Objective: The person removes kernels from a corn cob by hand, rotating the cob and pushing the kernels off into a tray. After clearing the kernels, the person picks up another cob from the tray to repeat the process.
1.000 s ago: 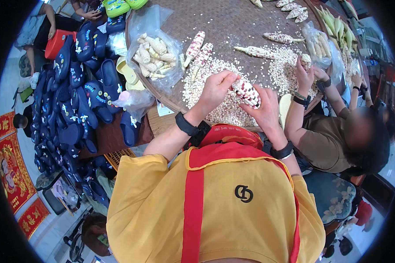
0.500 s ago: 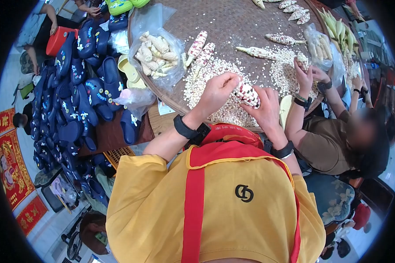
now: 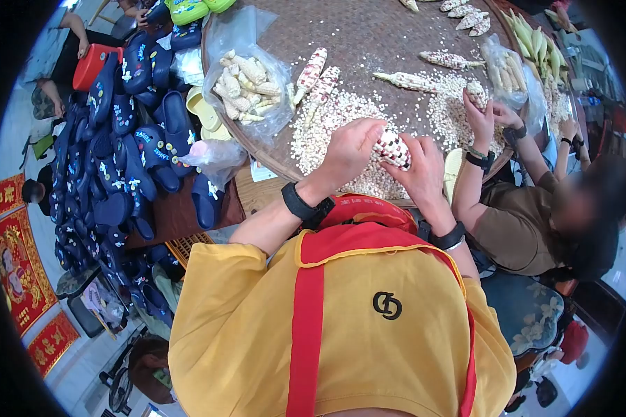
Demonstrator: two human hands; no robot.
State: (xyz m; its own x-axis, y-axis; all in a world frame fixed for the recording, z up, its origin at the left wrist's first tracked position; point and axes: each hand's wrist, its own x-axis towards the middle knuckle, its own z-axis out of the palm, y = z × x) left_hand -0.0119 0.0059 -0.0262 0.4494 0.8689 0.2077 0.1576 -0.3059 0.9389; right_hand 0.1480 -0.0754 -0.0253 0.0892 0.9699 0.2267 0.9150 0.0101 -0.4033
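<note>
Between my hands is a corn cob (image 3: pixel 394 151) with white and dark purple kernels, some rows bare, tilted over a pile of loose kernels (image 3: pixel 368 186). My right hand (image 3: pixel 423 170) is closed around its lower right side. My left hand (image 3: pixel 351 151) has its fingers curled in and pressed against the cob's upper left end; its fingertips are partly hidden. Two red-speckled corn cobs (image 3: pixel 311 73) lie just beyond the pile, beside a clear plastic bag of stripped cobs (image 3: pixel 249 85).
The round woven tray (image 3: pixel 355 42) holds more cobs (image 3: pixel 466 15) and green husks (image 3: pixel 535 45). At right, a co-worker's hands (image 3: pixel 481 115) hold another cob over a second kernel heap (image 3: pixel 448 104). Many blue clogs (image 3: pixel 135 149) are stacked at left, near a red container (image 3: pixel 94 67).
My left hand has shifted slightly right and its fingers now lie closer over the cob's end. The cob has turned a little in my right hand.
</note>
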